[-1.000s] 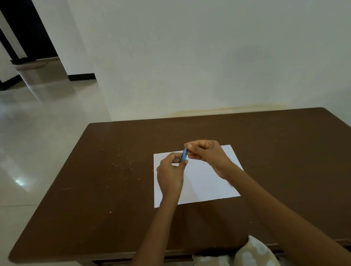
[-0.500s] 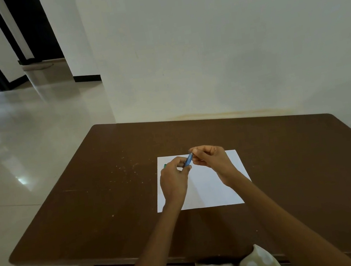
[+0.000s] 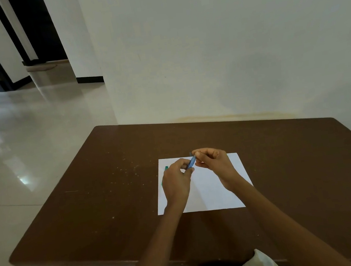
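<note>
Slim blue plastic pen point(image 3: 191, 161) up in the air between both hands, just above the far part of the flat white paper sheet point(image 3: 212, 195) on the dark brown wooden table point(image 3: 111, 198). Long axis diagonal: low end toward left hand, high end toward right hand and away from the body. Left hand point(image 3: 176, 183) curled, pinching the lower end; right hand point(image 3: 213, 161) pinching the upper end at the fingertips, other fingers tucked in. Both touching, neither nearer. Probably uncapping (seam hidden by fingers), so coming pull likely along that axis, hands apart. Small green thing point(image 3: 166, 168) at paper's left edge, mostly hidden, can't identify
</note>
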